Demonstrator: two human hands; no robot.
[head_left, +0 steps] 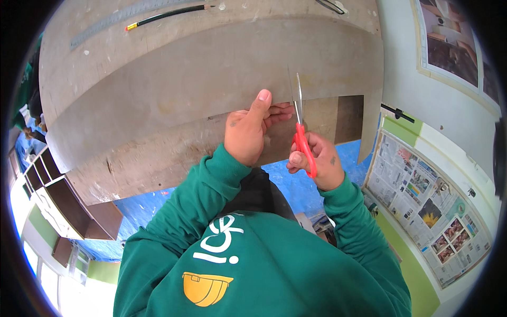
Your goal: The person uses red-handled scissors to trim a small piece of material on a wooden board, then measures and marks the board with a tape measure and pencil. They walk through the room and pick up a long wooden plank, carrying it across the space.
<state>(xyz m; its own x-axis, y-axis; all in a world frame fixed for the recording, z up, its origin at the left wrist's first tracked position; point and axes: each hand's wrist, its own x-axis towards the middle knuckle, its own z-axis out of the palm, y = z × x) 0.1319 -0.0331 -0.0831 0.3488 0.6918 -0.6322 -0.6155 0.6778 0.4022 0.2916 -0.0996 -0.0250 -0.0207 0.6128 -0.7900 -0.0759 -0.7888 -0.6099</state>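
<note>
A wide, thin grey-brown sheet lies across the wooden table, its near edge facing me. At its right end a narrow strip of the sheet reaches down toward me, beside a cut-out corner. My left hand pinches the near edge, thumb on top and fingers underneath. Just to its right, my right hand grips red-handled scissors. Their blades point away from me and lie at the sheet's near edge, slightly apart. A thin dark line runs on the sheet beside the blade tips.
Toward the far side of the worn wooden table lie a black pencil and a clear ruler. Blue sheeting covers the floor. On the right stands a wall with a newspaper-covered panel; an open shelf unit stands left.
</note>
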